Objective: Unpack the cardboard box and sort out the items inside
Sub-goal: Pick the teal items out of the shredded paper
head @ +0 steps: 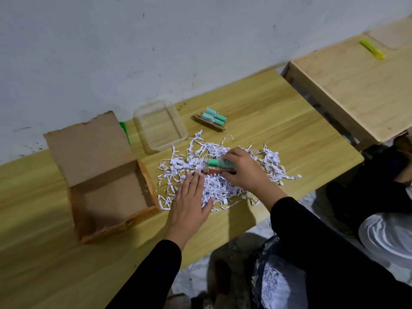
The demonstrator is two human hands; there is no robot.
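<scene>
An open cardboard box lies on the wooden table, its lid flap folded back toward the wall; its inside looks bare. A heap of shredded white paper is spread to its right. My right hand grips a pack of green cylinders on a brown card over the heap. My left hand rests flat on the shreds, fingers apart, holding nothing. A second green-cylinder pack lies farther back on the table.
A clear plastic tray stands between the box and the second pack, near the wall. A lower wooden unit to the right carries a yellow object. A black bag with shreds sits on the floor by my lap.
</scene>
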